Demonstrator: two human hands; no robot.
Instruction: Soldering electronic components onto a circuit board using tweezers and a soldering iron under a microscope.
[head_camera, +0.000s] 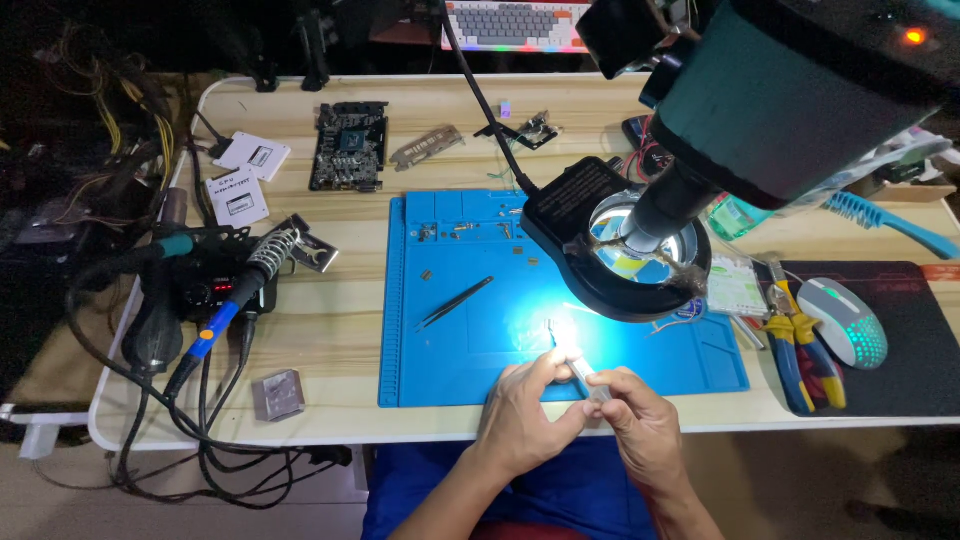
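Note:
My left hand (525, 410) and my right hand (640, 420) meet at the front edge of a blue work mat (450, 370), under the glare of a ring lamp magnifier (615, 250). Both pinch a small slender object (572, 360) between their fingertips; the bright light washes it out and I cannot tell what it is. Black tweezers (455, 302) lie loose on the mat to the left of the hands.
A soldering iron in its coil stand (262, 262) and its black station (205, 290) sit left, with tangled cables. A circuit board (348, 145) lies at the back. Pliers (800, 350) and a lit mouse (845, 320) rest right. A small metal block (277, 394) is front left.

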